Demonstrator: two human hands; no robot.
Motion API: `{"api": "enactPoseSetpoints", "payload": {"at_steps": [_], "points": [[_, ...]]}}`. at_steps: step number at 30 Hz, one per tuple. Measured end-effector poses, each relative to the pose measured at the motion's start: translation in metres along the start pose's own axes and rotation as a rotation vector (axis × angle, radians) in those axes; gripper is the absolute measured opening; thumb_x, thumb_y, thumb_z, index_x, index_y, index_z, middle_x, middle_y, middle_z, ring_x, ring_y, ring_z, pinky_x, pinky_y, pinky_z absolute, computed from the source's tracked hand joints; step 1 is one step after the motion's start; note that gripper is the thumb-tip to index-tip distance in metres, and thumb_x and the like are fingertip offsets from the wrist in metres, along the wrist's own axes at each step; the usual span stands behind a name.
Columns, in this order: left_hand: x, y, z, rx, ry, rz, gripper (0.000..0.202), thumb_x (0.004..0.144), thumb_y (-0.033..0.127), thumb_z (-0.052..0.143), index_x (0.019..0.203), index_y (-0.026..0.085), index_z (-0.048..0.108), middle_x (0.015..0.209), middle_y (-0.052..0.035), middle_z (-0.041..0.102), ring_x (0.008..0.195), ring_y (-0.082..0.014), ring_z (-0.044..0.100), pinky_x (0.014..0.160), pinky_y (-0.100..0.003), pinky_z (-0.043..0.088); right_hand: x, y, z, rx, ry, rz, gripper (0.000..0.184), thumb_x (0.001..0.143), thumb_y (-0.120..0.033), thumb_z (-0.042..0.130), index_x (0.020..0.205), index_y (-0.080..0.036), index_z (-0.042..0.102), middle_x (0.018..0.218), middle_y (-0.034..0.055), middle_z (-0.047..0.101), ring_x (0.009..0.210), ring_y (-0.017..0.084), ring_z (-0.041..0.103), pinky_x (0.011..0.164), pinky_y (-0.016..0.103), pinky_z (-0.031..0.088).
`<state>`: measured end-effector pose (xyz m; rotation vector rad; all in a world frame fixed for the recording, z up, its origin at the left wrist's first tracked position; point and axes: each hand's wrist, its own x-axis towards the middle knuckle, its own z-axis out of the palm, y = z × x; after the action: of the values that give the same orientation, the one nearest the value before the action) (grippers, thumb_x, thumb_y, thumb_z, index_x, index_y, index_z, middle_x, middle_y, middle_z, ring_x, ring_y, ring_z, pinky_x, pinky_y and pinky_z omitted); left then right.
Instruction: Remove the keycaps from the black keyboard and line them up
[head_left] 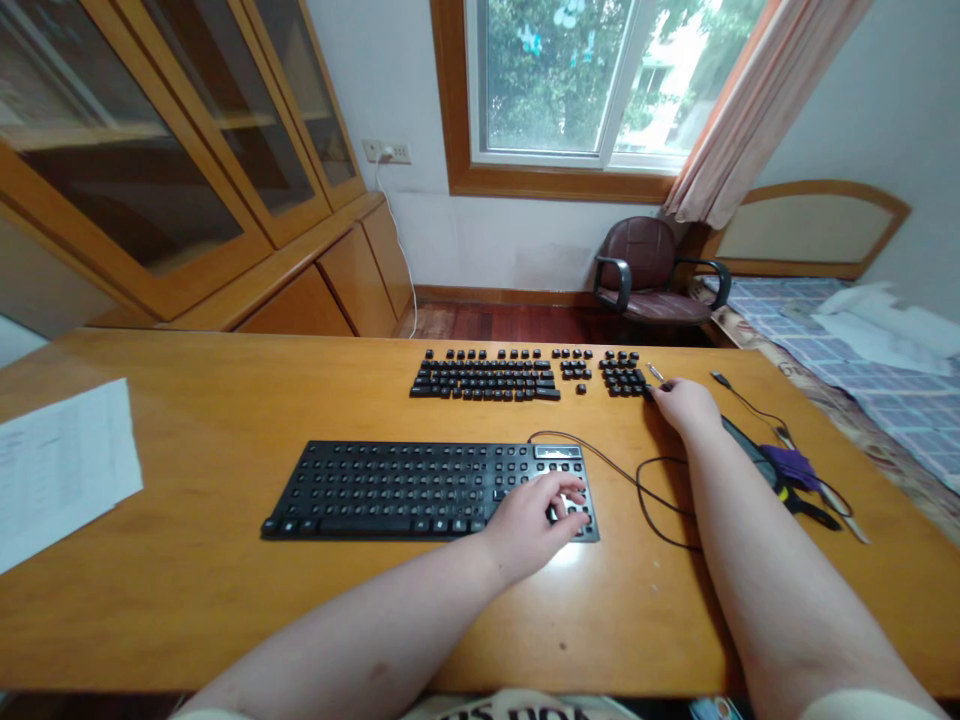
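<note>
Left fingers (pixel 576 522) are bending apart, right fingers (pixel 663 392) hiding their grip; a chair (pixel 646 262) is standing past the shiny bench (pixel 225 400).

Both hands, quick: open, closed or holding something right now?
Left hand: partly open over the right end of the keyboard.
Right hand: fingertips at the loose black keycaps; whether it grips one cannot be told.

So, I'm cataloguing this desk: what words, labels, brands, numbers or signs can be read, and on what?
None reads with certainty.
Label on the keyboard: too blurred.
Loose keycaps: any characters too small.
Papers: print too faint.
Shirt: large letters, cut off; no sure reading.
Bedding edge: marks unclear.
</note>
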<state>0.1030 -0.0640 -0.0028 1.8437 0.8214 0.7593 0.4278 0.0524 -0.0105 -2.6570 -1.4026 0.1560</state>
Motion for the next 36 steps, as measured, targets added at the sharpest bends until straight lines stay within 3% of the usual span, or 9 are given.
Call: {"api": "enactPoseSetpoints", "payload": {"at_steps": [25, 36], "points": [[0.0, 0.001, 0.0, -0.005, -0.005, -0.024, 0.031, 0.077, 0.023, 0.059, 0.108, 0.018, 0.055, 0.093, -0.0038, 0.066, 0.077, -0.0135, 0.06, 0.079, -0.029, 0.048, 0.001, -0.002, 0.0, 0.042, -0.006, 0.003, 0.039, 0.078, -0.046, 0.051, 0.094, -0.015, 0.069, 0.09, 0.0163, 0.069, 0.086, 0.029, 0.064, 0.069, 0.033, 0.045], [-0.001, -0.001, 0.0, -0.001, -0.001, -0.018, 0.032, 0.077, 0.023, 0.06, 0.108, 0.018, 0.055, 0.093, -0.0035, 0.066, 0.075, -0.0127, 0.06, 0.078, -0.027, 0.048, -0.013, -0.008, -0.011, 0.078, 0.04, 0.014, 0.039, 0.079, -0.046, 0.051, 0.094, -0.014, 0.068, 0.092, 0.0167, 0.068, 0.088, 0.029, 0.062, 0.069, 0.032, 0.044]]}}
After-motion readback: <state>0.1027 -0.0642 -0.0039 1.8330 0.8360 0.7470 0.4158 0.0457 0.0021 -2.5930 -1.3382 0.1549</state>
